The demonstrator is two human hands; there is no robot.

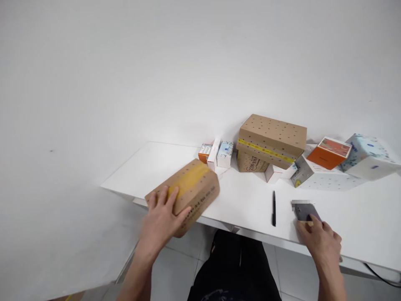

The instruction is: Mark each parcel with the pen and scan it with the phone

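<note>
My left hand point(164, 215) grips a brown cardboard box point(200, 196) printed with small dots and dark lettering, its fingers over the yellow tape and its thumb along the printed side. The box tilts across the table's front edge. On the right, my right hand point(319, 238) is closed around a dark grey phone point(305, 211) low over the table; part of it is hidden by the fingers. Between the hands a black pen point(274, 209) lies on the white table point(244, 202), nearer to my right hand.
Along the wall stand a large brown box point(272, 133) atop another carton point(252, 162), an orange box point(330, 152), a white-and-blue box point(369, 156) and a long white box point(328, 179). Smaller boxes point(224, 154) stand left of them. A black cable point(380, 276) hangs at the right.
</note>
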